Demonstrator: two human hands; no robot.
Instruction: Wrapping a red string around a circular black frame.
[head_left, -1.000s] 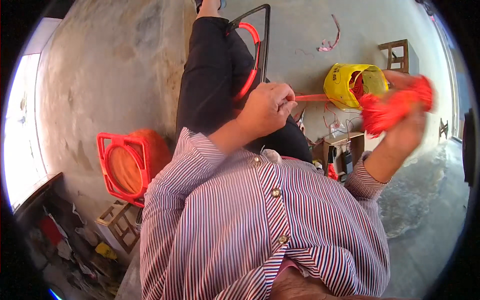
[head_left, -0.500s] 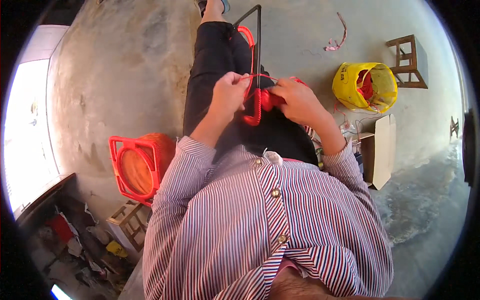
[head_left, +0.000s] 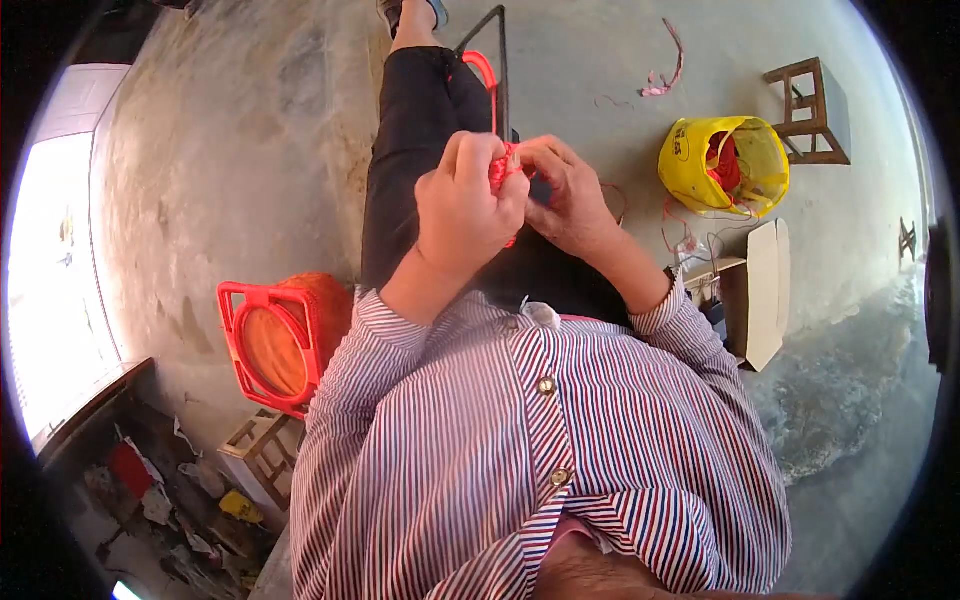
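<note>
In front of my lap stands a bent black metal frame (head_left: 503, 70), its far hooked end covered in red cord (head_left: 482, 66). Tight coils of red cord (head_left: 506, 168) wrap its near end, partly hidden by my fingers. My left hand (head_left: 466, 205) is closed, thumb and fingers pressed on the coils. Beside it, my right hand (head_left: 572, 205) is curled with its fingertips pinched at the same wrapped cord. The two hands almost meet there. Below them a small piece of the red end shows against my black trousers (head_left: 415, 130).
At right lies a yellow tub (head_left: 690, 160) with red cord inside, near a small wooden stool (head_left: 832, 120) and an open cardboard box (head_left: 765, 300). A red-orange basket (head_left: 270, 345) sits at left, a wooden stool (head_left: 262, 450) below it. A pinkish cord bundle (head_left: 672, 65) lies on the floor.
My hands were apart with a strand of red cord stretched between them. They have come together over the coils, and the red ball-like bundle by my right hand no longer shows.
</note>
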